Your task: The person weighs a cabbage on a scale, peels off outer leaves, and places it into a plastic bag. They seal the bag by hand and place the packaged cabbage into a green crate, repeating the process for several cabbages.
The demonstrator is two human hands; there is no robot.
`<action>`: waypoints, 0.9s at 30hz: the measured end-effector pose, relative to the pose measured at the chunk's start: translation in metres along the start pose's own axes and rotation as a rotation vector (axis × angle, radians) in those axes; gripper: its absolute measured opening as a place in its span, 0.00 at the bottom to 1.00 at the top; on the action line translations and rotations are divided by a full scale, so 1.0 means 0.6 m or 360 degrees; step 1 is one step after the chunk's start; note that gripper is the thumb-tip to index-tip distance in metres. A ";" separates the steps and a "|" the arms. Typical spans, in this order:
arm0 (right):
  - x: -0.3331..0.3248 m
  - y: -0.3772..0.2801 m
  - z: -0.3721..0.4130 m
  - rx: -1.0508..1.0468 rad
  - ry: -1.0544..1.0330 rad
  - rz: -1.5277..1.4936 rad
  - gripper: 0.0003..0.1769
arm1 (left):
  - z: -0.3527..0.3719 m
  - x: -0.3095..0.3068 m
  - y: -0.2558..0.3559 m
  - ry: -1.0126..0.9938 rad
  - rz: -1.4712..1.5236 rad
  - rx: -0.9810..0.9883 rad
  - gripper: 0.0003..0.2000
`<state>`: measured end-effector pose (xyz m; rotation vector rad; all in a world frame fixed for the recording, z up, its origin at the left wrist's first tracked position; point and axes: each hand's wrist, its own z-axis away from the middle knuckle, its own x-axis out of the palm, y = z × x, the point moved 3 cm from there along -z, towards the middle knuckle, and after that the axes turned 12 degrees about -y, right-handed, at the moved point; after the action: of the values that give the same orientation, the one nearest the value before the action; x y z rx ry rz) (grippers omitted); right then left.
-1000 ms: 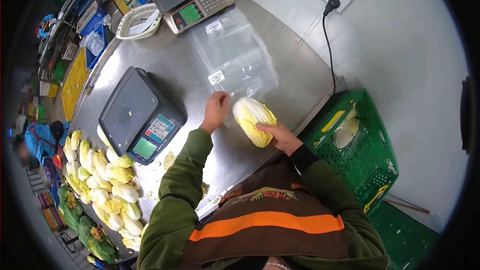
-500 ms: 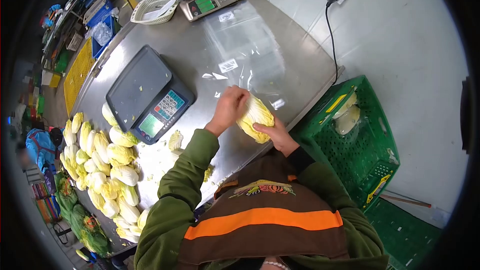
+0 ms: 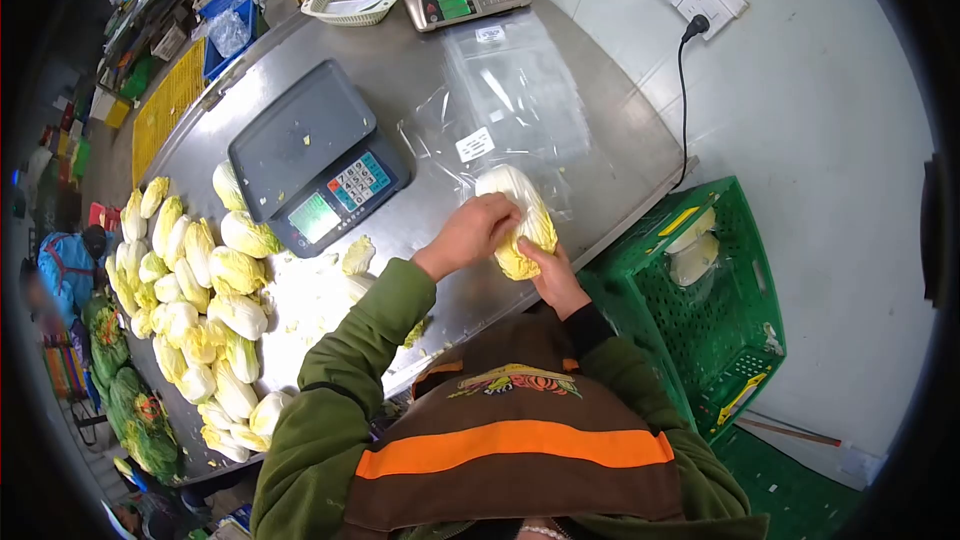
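Observation:
A pale yellow napa cabbage (image 3: 512, 186) is held above the near edge of the steel table, its white stem end pointing away from me. My right hand (image 3: 556, 278) grips its leafy lower end, with the thumb across the front. My left hand (image 3: 478, 232) lies against the cabbage's left side, its fingers curled and pinched on the leaves; the fingertips are partly hidden. Just beyond the cabbage are flat clear plastic bags (image 3: 520, 90) with a white label (image 3: 475, 144). Loose leaf trimmings (image 3: 358, 255) lie left of my left hand.
Many napa cabbages (image 3: 238, 270) are piled at the table's left. A grey digital scale (image 3: 300, 140) stands mid-table, with another scale (image 3: 468, 0) and a white basket (image 3: 318, 2) behind. At right is a green crate (image 3: 650, 315) holding bagged produce. A black cord (image 3: 682, 90) hangs along the wall.
My left hand has moved from the cabbage's top end down along its side. The cabbage stands more upright, showing its white stem end. The view has shifted slightly.

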<state>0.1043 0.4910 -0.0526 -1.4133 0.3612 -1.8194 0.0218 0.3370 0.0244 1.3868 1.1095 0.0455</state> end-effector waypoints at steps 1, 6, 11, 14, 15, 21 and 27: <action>-0.004 0.002 0.004 0.0014 0.0001 0.0014 0.27 | 0.003 0.003 -0.003 0.0016 0.0011 -0.0006 0.05; -0.020 0.031 -0.009 -0.0021 -0.0140 0.0211 0.26 | 0.008 0.009 0.008 -0.0151 0.0036 -0.0038 0.05; 0.011 0.031 -0.015 -0.0027 0.0014 0.0117 0.27 | 0.019 -0.006 -0.009 0.0172 -0.0204 -0.0291 0.05; -0.031 0.061 -0.026 -0.0045 -0.0248 -0.0035 0.23 | 0.043 0.039 0.023 -0.0504 -0.0045 0.0239 0.14; -0.024 0.052 -0.022 -0.0043 -0.0248 -0.0020 0.23 | 0.052 0.029 0.029 -0.0491 -0.0041 0.0246 0.14; 0.012 0.048 -0.023 0.0233 -0.0050 -0.0442 0.26 | 0.179 0.087 -0.078 0.0442 0.0701 -0.1117 0.58; 0.032 0.060 -0.037 0.0418 -0.0109 -0.0448 0.27 | 0.215 0.121 -0.080 0.0518 0.1154 -0.1096 0.15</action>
<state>0.0975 0.4485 -0.0698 -1.3883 -0.1162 -1.9508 0.1154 0.2727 -0.0822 1.0882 0.6801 1.1048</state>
